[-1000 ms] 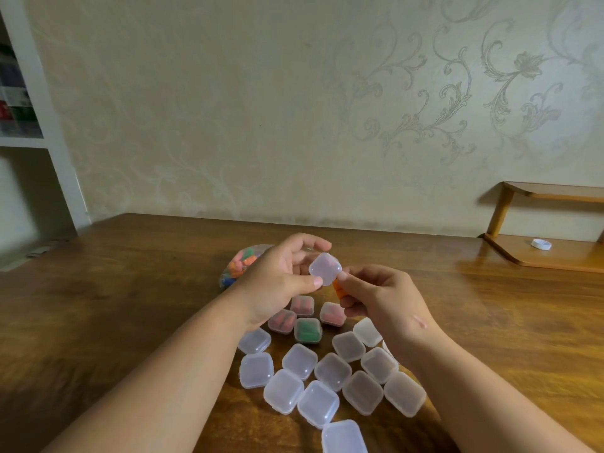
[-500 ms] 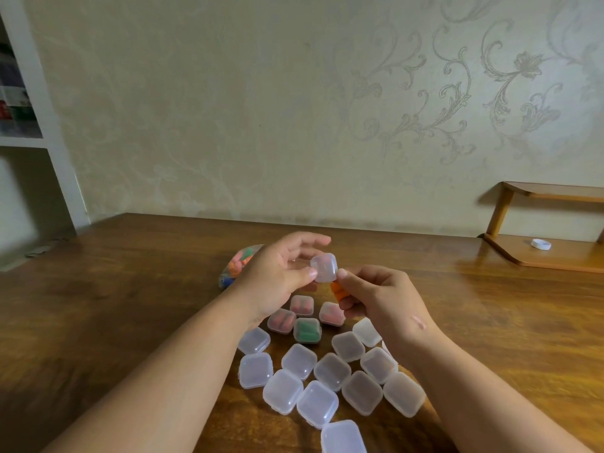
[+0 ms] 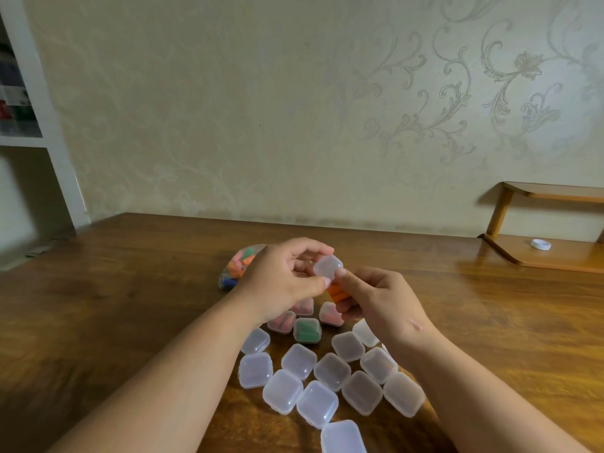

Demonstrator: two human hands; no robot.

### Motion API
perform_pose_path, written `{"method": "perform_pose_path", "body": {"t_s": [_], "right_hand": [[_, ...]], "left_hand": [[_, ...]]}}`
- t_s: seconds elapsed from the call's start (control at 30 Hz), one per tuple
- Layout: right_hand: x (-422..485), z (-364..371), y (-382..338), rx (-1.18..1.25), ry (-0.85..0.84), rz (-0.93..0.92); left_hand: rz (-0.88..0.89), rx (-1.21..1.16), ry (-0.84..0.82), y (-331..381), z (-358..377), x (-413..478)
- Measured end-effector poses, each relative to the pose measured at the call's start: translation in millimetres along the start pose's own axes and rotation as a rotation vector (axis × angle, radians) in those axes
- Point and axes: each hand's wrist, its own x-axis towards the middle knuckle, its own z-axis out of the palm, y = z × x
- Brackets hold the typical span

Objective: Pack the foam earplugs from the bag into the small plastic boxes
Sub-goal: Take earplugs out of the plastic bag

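My left hand [image 3: 284, 282] pinches a small clear plastic box [image 3: 327, 265] above the table, thumb below and fingers above. My right hand [image 3: 379, 299] holds orange foam earplugs [image 3: 336, 291] in curled fingers, and its thumb touches the box's near edge. Behind my left hand lies the clear bag of coloured earplugs [image 3: 240, 266], partly hidden. Below the hands stand filled boxes, some with red plugs [image 3: 281, 322] and one with green plugs [image 3: 306, 330]. Several clear closed boxes [image 3: 331, 371] with nothing visible inside lie in a cluster nearer to me.
The wooden table [image 3: 114, 305] runs back to a patterned wall. A low wooden shelf [image 3: 555, 256] with a white cap [image 3: 541, 244] on it stands at the right. A white bookcase [image 3: 29, 125] is at the far left.
My left hand turned the clear box slightly and shifted it a little right. My right thumb came up against the box, with the orange earplugs now more exposed below it.
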Motion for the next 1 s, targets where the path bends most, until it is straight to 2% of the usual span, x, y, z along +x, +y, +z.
{"method": "perform_pose_path", "body": {"t_s": [0.43,0.57,0.67,0.8,1.0], "right_hand": [[-1.5,1.8,0.0,-0.136,0.037,-0.056],[-0.6,0.1,-1.2,-0.042,0.044,-0.012],[-1.0,0.0,-4.5,0.091,0.009,0.083],[-3.2,-0.1,-5.3,0.180,-0.039,0.103],[-2.0,-0.9,-4.6,0.103,0.014,0.083]], "left_hand": [[0.034,0.171,0.000,-3.1,5.1,1.5],[0.038,0.052,-0.037,2.6,0.8,-1.1],[0.011,-0.046,0.018,4.9,-0.2,-1.3],[0.016,0.043,0.067,3.4,1.7,0.8],[0.017,0.094,0.058,1.6,2.9,-0.2]]}}
